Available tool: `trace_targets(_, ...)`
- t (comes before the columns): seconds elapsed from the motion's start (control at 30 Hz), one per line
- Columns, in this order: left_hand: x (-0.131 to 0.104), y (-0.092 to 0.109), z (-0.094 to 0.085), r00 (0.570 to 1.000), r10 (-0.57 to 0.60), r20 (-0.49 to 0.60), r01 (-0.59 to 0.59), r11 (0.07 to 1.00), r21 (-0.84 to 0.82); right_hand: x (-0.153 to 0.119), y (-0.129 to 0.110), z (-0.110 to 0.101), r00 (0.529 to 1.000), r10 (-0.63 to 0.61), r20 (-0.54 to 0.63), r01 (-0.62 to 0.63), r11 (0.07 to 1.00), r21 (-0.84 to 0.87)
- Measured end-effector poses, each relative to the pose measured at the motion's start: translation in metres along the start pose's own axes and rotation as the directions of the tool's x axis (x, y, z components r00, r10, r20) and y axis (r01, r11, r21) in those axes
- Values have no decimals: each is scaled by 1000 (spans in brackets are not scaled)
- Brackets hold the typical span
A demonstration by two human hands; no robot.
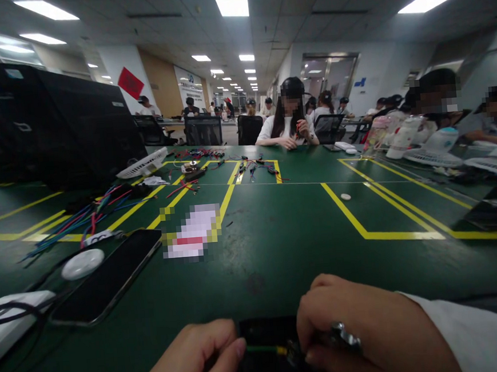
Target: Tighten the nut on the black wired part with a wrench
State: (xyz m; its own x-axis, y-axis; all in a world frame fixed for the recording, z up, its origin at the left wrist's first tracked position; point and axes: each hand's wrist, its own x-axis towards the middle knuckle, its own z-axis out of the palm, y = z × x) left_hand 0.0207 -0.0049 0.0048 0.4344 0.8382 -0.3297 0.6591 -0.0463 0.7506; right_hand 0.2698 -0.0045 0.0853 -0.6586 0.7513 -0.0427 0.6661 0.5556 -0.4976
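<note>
At the bottom of the view, my left hand (197, 356) is closed, thumb and forefinger pinching a green wire (261, 349). The wire runs right to a small yellow end (281, 350), close to the fingertips of my right hand (340, 316). That hand is closed too, fingers curled around a silver metal tool (346, 336) whose kind I cannot make out; most of it is hidden. Between and beneath both hands lies a dark, black object (266, 324), partly covered by them. Small metallic bits beside the yellow end are too dim to tell.
Left on the green table (256, 288) lie a black phone (109, 277), a white round disc (82, 264) and a bundle of coloured wires (79, 216). A blurred-out card (195, 227) lies ahead. A person (290, 119) sits opposite; bottles (406, 136) stand at right.
</note>
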Motion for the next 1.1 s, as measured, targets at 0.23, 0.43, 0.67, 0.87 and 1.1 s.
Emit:
trace_targets(0.23,2,0,0,998,29,49,-32,998,49,-25,4,16,946,259,-197,-243,965,104)
trace_targets(0.43,0,0,0,996,46,78,-52,996,74,-15,6,27,975,179,-131,-166,980,107)
trace_targets(0.67,-3,2,-1,998,36,43,-40,994,99,-8,1,31,982,106,-153,-107,994,4)
trace_targets(0.87,-4,2,2,999,23,30,-25,997,78,-10,4,32,978,135,-157,-133,991,27)
trace_targets(1.1,-3,2,3,999,34,35,-37,997,70,1,3,11,998,-51,-43,50,998,-27)
